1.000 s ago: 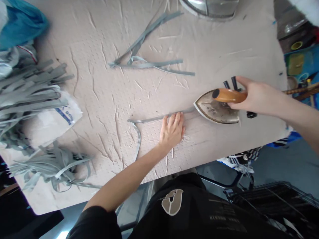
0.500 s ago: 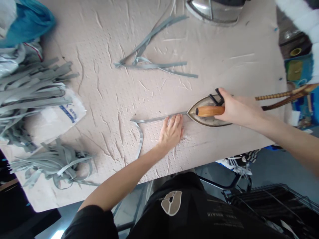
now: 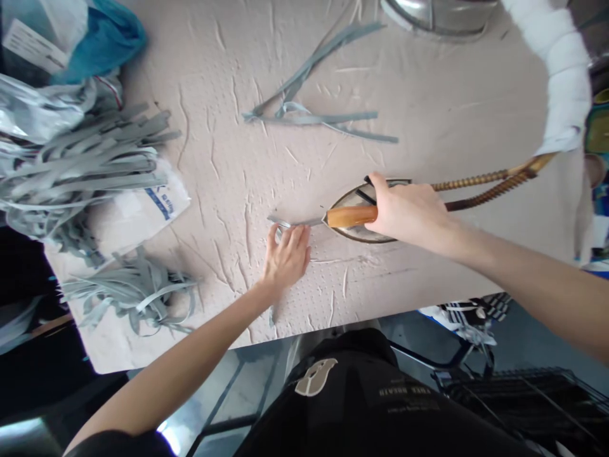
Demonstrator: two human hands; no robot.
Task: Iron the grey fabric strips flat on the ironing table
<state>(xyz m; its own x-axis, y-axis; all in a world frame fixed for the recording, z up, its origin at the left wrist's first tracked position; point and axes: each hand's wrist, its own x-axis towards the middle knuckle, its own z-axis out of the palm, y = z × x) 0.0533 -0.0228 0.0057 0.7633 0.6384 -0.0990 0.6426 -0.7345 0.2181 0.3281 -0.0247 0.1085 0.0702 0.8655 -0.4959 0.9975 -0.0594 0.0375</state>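
My right hand is shut around the wooden handle of a flat iron, whose metal body sits on the padded beige table cover. The iron's tip rests on a narrow grey strip. My left hand holds that strip down near its end, just left of the iron's tip, with the fingers curled over its edge. Part of the strip is hidden beneath the iron, and a short tail shows below my left wrist.
Tangled grey strips lie at the top middle. Heaps of grey strips lie at the left, beside a white printed bag and a blue bag. A second iron sits at the top edge, and a white-wrapped cord runs down the right.
The iron has slid left along the strip, and my left hand has shifted left toward the strip's end. The view has moved, bringing more of the white-wrapped cord into sight.
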